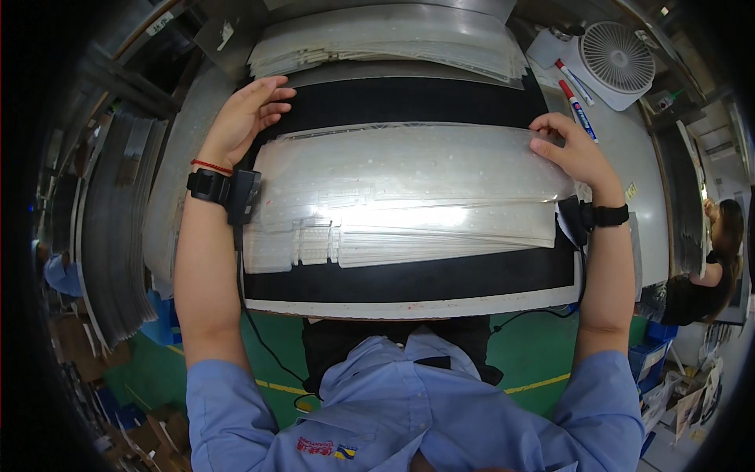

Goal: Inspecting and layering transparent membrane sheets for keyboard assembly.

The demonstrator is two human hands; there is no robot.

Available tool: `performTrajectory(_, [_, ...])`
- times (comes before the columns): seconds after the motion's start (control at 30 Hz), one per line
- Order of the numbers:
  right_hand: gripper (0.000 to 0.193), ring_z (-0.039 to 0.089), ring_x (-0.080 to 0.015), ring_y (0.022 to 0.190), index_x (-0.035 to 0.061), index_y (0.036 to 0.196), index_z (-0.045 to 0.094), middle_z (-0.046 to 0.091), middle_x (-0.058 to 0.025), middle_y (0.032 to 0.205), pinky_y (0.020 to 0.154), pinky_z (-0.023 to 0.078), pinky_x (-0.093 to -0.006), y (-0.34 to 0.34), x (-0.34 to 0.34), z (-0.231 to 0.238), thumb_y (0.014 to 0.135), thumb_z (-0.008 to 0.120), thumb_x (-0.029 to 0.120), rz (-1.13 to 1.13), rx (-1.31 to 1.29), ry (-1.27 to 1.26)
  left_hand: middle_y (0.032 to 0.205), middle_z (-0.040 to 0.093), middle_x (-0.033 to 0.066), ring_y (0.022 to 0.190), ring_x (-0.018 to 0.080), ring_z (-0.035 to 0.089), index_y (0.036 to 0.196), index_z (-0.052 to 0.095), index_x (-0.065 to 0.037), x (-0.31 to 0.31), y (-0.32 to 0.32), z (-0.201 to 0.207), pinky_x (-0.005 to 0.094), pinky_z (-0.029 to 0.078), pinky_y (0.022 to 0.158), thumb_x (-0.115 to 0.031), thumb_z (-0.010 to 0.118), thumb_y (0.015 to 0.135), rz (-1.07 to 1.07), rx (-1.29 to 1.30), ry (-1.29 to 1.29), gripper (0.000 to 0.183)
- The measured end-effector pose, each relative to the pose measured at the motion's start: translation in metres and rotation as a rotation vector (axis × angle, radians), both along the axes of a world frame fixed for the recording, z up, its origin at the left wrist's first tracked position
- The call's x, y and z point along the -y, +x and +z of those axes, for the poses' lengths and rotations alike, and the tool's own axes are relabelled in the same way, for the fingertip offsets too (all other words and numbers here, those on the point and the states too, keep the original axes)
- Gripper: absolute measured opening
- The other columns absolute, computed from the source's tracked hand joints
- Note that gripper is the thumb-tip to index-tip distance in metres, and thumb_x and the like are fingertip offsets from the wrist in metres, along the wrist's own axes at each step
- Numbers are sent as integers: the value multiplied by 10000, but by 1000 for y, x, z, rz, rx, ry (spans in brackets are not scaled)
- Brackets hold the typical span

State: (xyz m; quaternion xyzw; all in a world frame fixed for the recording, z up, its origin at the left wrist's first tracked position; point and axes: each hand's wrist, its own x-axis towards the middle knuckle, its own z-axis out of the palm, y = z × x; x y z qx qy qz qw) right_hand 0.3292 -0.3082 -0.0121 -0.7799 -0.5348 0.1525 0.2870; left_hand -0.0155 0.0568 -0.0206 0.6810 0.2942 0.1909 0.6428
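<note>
From where I stand, a stack of thin, glossy grey sheets [401, 169] lies on a black mat [409, 287] on the tabletop [633, 189], between the person's two wrists. Its near edges are fanned unevenly, with notched ends toward the left, and light glares off the middle.

The left hand [245, 116] is just beyond the stack's far left corner, apart from it, fingers loosely curled with nothing in them. The right hand [580, 156] is at the far right corner, its thumb and bent fingers close together at the top sheet's edge; I can't tell whether they pinch it or merely touch it.

Past both hands, across the mat, sits a second stack of similar sheets [385, 35]. Right of that are two markers and a white fan [617, 59].
</note>
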Motion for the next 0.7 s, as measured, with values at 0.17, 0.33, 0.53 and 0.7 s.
performTrajectory(0.17, [308, 522, -152, 890, 38, 1003, 645, 578, -43, 932, 802, 430, -278, 4, 5, 1, 825, 719, 278, 33, -26, -41, 1124, 628, 57, 924, 92, 604, 1307, 493, -25, -1, -1, 2, 211, 491, 794, -280, 464, 1013, -3, -9, -5, 391])
performTrajectory(0.33, [245, 537, -119, 859, 42, 1016, 652, 598, -15, 925, 789, 437, -257, -3, 0, 5, 848, 696, 214, -55, -145, 13, 1134, 628, 56, 937, 93, 607, 1302, 499, -29, -1, -2, 1, 213, 493, 797, -285, 469, 1010, 7, -21, -1, 389])
performTrajectory(0.53, [154, 550, -80, 841, 54, 1033, 659, 622, 12, 907, 767, 438, -223, -2, -6, -5, 891, 643, 112, -150, -298, 241, 1151, 630, 66, 962, 111, 611, 1300, 504, -33, 1, -1, 2, 237, 491, 836, -313, 476, 1005, 23, -8, -1, 408])
performTrajectory(0.7, [158, 553, -72, 856, 45, 1047, 659, 629, 14, 923, 771, 438, -210, 6, -9, -14, 907, 636, 114, -212, -380, 380, 1105, 647, 66, 953, 118, 617, 1283, 519, -25, 8, 3, 3, 251, 491, 858, -310, 457, 1012, -1, 9, -70, 398])
